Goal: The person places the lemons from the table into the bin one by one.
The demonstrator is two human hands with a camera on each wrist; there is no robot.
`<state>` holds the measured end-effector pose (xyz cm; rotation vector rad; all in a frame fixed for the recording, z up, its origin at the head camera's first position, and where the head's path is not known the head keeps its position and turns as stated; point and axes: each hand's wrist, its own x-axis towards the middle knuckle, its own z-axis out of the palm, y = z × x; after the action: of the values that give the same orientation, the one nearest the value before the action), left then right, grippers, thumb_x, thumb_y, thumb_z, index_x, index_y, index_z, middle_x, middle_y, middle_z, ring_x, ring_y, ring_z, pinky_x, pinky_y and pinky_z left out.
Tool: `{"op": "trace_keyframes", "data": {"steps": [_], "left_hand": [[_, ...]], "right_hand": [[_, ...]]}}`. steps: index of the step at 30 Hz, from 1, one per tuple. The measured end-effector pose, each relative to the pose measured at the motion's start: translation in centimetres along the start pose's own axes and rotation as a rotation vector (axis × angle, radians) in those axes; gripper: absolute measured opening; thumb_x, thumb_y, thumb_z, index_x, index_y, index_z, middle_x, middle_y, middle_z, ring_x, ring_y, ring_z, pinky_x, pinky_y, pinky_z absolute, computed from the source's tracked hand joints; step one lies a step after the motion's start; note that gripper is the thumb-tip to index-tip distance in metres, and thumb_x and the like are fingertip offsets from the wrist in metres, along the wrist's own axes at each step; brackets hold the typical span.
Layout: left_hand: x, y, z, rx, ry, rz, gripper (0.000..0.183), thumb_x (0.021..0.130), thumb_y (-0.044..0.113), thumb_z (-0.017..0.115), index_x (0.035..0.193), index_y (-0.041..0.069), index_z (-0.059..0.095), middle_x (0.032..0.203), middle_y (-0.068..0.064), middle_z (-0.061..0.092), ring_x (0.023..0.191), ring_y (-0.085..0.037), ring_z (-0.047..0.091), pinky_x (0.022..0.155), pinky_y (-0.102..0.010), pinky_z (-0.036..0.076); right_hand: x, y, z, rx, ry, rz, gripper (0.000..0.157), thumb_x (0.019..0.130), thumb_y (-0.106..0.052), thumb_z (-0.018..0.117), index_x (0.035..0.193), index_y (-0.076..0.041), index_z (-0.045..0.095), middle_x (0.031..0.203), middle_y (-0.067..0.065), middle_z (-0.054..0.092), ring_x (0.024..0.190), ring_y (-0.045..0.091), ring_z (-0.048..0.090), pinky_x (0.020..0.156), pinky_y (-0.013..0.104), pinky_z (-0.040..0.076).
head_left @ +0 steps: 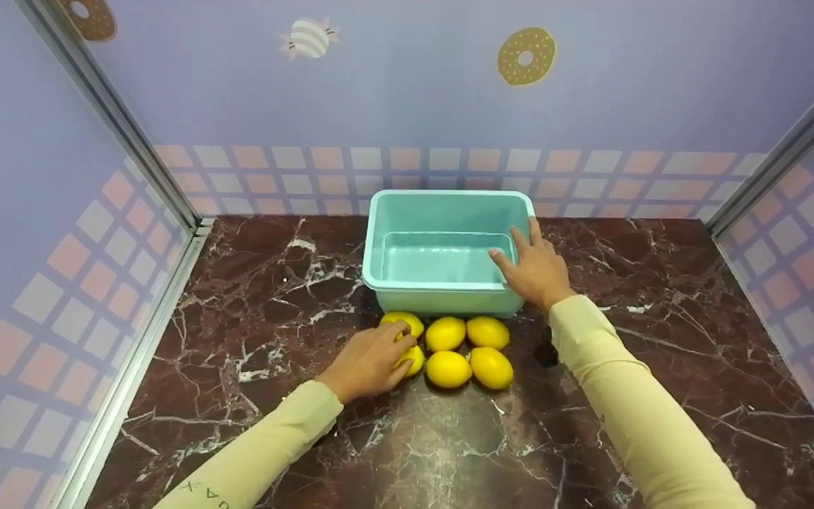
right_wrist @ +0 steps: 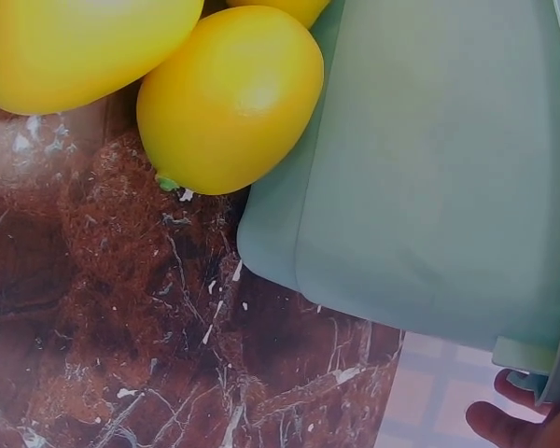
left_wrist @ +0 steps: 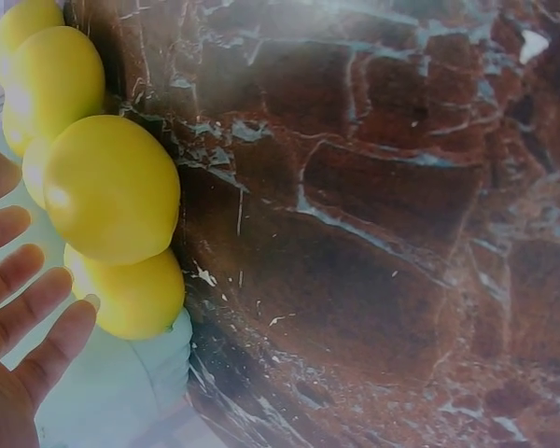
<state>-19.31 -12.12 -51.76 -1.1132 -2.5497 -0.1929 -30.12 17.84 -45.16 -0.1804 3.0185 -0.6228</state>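
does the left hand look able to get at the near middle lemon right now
Likely yes: the left hand is just left of the near middle lemon, over the left lemons, and nothing visible covers that middle one from above.

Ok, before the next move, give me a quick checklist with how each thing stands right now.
1. Basin upright, opening facing up: ok.
2. Right hand at the basin's right rim: ok.
3. All six lemons grouped on the near side of the basin: ok.
4. Left hand at the two leftmost lemons: ok.
5. Those two lemons fully visible in the head view: not ok, the left hand partly covers them.
6. Firm hold on a lemon: cannot tell, the left wrist view shows spread fingers.
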Motion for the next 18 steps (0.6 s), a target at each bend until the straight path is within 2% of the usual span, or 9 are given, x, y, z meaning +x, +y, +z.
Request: {"op": "trace_keyframes", "data": {"steps": [7, 18], "left_hand": [[-0.15, 0.18, 0.13, -0.021, -0.024, -0.008, 0.034, 0.086, 0.027, 0.066, 0.114, 0.008, 0.066, 0.108, -0.007, 0.061, 0.083, -0.022, 0.06, 0.068, -0.036, 0.056], [-0.26, 0.16, 0.54, -0.027, -0.055, -0.036, 0.033, 0.087, 0.03, 0.065, 0.114, 0.012, 0.064, 0.111, -0.007, 0.06, 0.082, -0.021, 0.061, 0.067, -0.036, 0.056]], "right_hand": [[0.33, 0.03, 0.01, -0.018, -0.002, 0.006, 0.08, 0.095, -0.064, 0.033, 0.154, -0.012, 0.023, 0.163, 0.018, -0.002, 0.138, 0.051, 0.029, 0.106, 0.068, 0.03], [0.6, -0.06, 0.42, -0.028, 0.017, 0.004, 0.077, 0.096, -0.062, 0.033, 0.153, -0.011, 0.027, 0.163, 0.017, -0.001, 0.135, 0.052, 0.033, 0.105, 0.067, 0.032]]}}
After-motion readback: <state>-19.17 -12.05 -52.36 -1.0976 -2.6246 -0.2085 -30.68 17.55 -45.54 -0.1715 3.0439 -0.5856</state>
